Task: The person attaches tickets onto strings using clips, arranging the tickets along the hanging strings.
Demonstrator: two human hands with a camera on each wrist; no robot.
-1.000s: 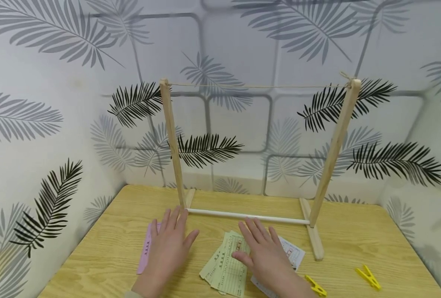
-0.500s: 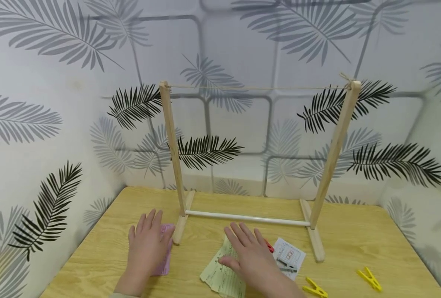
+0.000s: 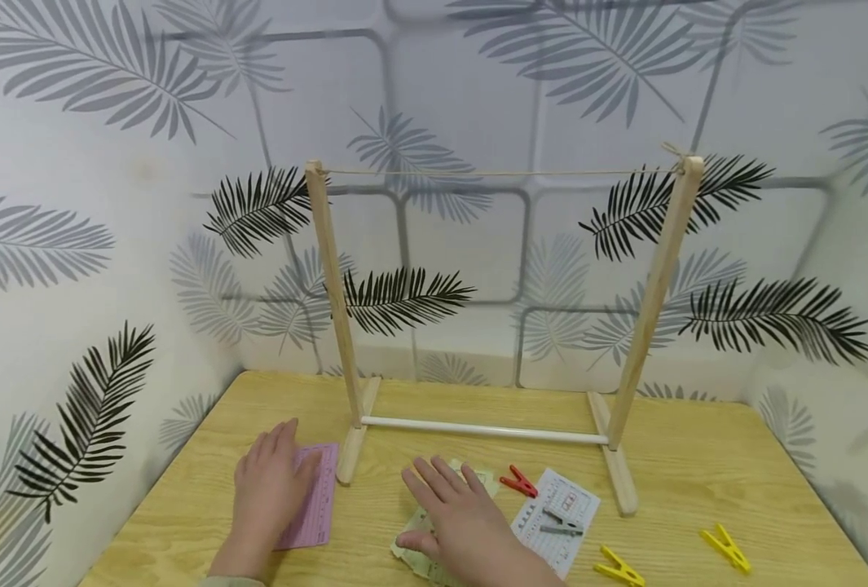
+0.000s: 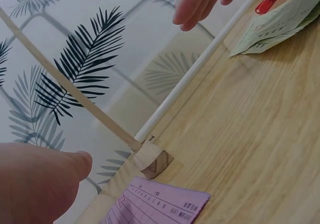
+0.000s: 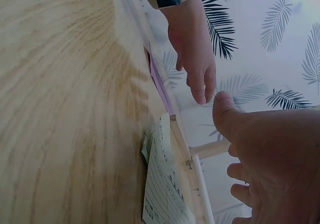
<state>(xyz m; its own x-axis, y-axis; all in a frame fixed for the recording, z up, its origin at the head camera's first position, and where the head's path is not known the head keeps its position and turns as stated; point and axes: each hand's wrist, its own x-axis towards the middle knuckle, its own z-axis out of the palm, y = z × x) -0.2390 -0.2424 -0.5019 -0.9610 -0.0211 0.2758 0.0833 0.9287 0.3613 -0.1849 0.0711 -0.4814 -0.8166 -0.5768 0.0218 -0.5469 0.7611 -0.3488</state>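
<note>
My left hand point(image 3: 270, 481) hovers over or rests beside a pink-purple printed slip point(image 3: 322, 497), with fingers extended and nothing held. Over a fanned stack of pale green printed slips point(image 3: 409, 545) is my right hand point(image 3: 463, 518), fingers spread and straight. In the right wrist view that hand appears raised above the green slips point(image 5: 162, 184). Its palm and forearm hide much of the stack in the head view. A white printed slip point(image 3: 551, 548) lies to its right, with a grey clothespin point(image 3: 561, 527) on it. One red clothespin point(image 3: 519, 481) sits just behind.
Two yellow clothespins point(image 3: 619, 567) lie at the front right of the wooden table point(image 3: 668, 530). A wooden frame stands at the back, with a left post point(image 3: 336, 302), a right post point(image 3: 654, 310), a white bottom rod point(image 3: 485, 429) and a string point(image 3: 500, 173) across its top.
The left hand has moved left from near the frame's foot to the purple slip. My right hand has shifted left over the green slips, uncovering the white slip, grey clothespin and red clothespin.
</note>
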